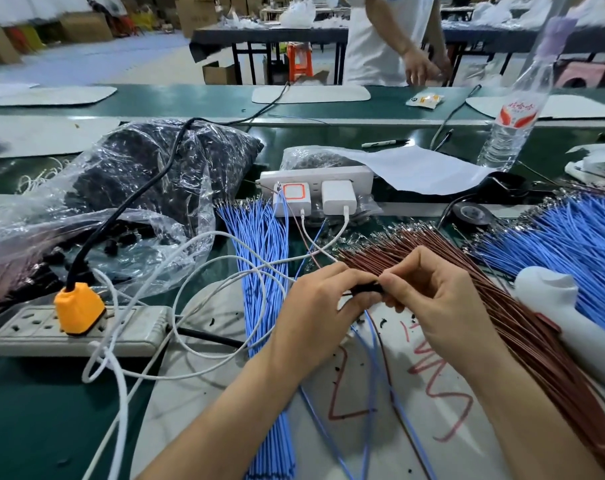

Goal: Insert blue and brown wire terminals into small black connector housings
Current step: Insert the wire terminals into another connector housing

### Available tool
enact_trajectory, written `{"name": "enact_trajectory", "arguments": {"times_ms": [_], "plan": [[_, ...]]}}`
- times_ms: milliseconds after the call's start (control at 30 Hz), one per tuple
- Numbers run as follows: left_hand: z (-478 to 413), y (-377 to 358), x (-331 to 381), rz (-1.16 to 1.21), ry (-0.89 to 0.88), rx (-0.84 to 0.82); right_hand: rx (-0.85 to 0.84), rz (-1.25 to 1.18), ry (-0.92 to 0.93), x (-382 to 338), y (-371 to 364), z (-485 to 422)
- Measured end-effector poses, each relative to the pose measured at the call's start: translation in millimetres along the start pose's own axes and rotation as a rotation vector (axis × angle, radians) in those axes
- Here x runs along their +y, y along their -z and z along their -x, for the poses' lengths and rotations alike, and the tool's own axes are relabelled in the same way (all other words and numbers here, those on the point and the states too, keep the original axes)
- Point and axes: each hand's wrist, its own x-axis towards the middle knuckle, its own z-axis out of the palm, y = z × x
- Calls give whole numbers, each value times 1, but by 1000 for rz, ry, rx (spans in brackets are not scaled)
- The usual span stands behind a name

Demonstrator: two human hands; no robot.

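Both hands meeting at centre: left hand (315, 306) and right hand (443, 299) pinching one black connector housing (367, 289) over the worktop (34, 410) | trailing wires (372, 341) hanging toward 6 o'clock | two blue bundles lying: left blue bundle (256, 306) at 9 o'clock, right blue bundle (571, 244) at 2 o'clock | one brown bundle (502, 306) fanning at 4 o'clock

Green workbench (34, 410), black tables (259, 34) behind (cardboard boxes (86, 27)).
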Motion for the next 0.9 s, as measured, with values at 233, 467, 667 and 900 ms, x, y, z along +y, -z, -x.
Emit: {"name": "enact_trajectory", "arguments": {"times_ms": [233,467,667,900], "plan": [[0,0,1,31,10,-30,20,-140,-127,0,2,0],[0,2,2,47,26,-46,-55,-328,-287,4,5,-2],[0,3,2,4,6,-45,-86,-419,-333,5,7,-5],[1,3,0,-23,-43,-44,-127,-271,-263,5,11,-4]]}}
